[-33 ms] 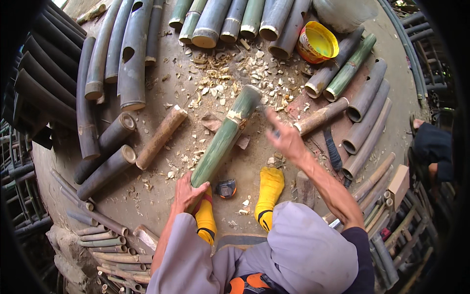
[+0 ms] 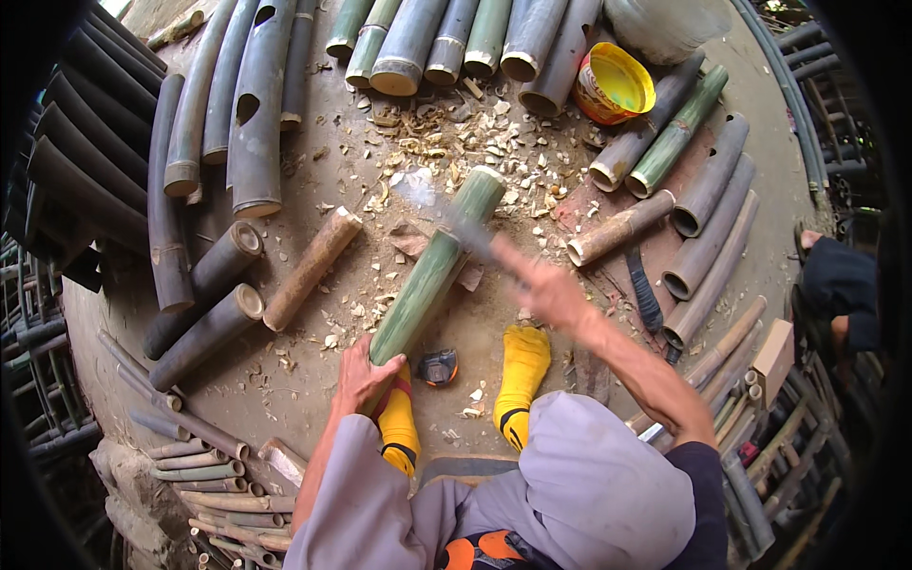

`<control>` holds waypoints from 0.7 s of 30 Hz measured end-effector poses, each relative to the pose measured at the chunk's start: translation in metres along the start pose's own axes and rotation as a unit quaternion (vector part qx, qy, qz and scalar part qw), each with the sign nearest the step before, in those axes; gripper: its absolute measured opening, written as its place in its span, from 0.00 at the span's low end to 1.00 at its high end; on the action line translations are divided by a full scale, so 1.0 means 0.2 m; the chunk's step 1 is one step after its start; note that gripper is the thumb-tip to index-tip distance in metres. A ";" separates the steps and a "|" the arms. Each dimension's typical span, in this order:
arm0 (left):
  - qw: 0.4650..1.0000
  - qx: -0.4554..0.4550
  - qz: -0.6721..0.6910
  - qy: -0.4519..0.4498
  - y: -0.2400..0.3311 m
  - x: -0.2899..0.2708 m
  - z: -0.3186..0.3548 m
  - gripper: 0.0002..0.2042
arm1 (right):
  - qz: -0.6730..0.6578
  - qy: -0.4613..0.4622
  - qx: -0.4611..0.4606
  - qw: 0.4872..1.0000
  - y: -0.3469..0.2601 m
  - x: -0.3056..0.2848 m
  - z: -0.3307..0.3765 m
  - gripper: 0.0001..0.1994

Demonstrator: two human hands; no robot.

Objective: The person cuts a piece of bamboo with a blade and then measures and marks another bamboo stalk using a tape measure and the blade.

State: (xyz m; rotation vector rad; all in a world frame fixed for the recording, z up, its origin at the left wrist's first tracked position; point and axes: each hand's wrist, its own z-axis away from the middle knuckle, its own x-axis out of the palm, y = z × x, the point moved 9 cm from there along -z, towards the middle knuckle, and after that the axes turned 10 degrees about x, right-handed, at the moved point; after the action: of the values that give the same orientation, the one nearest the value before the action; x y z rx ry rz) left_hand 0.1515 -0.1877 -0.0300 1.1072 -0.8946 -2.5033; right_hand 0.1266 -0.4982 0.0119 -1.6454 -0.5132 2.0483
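Observation:
A green bamboo section (image 2: 425, 285) slants away from me across the middle, its pale cut end at the far right. My left hand (image 2: 366, 374) is closed round its near end, just above my left foot in a yellow sock (image 2: 398, 427). My right hand (image 2: 551, 293) grips a long grey tool (image 2: 464, 228), smeared by motion, with a pale far end that looks like a blade. The tool passes over the bamboo near its joint; whether it touches cannot be made out. Below the bamboo, between my feet, lies a small dark-and-orange object (image 2: 438, 368).
Pale wood chips (image 2: 418, 152) litter the ground beyond the bamboo. Dark bamboo tubes (image 2: 256, 114) lie at left, more along the top and right. A yellow-and-red tub (image 2: 616, 84) stands far right. Another person's dark-clothed leg (image 2: 836, 285) shows at the right edge.
My right hand has moved slightly down, and the tool now reaches left across the bamboo. The bark at the joint is covered by the blur. My left hand stays in place.

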 end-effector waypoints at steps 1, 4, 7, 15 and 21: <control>1.000 -0.007 0.015 -0.014 -0.02 0.02 -0.01 0.30 | 0.031 -0.028 -0.045 0.998 -0.10 0.04 0.08 0.36; 0.999 -0.007 0.027 -0.042 0.05 0.02 -0.04 0.30 | 0.147 -0.082 0.007 0.986 0.10 0.12 0.07 0.36; 0.998 -0.007 0.056 -0.026 0.03 0.00 0.00 0.32 | -0.155 -0.006 0.278 0.948 0.35 -0.13 -0.09 0.35; 0.996 0.003 0.079 -0.047 -0.01 0.01 -0.02 0.30 | 0.019 0.000 0.096 0.995 0.22 -0.06 -0.03 0.38; 0.994 0.029 0.102 -0.021 -0.09 0.06 -0.05 0.30 | 0.114 -0.008 -0.019 0.993 0.02 0.02 0.14 0.38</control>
State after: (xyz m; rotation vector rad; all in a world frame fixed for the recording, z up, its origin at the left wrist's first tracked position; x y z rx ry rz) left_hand 0.1510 -0.1831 -0.0534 0.9322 -1.0414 -2.3542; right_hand 0.0985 -0.4990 0.0123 -1.7833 -0.3857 2.2267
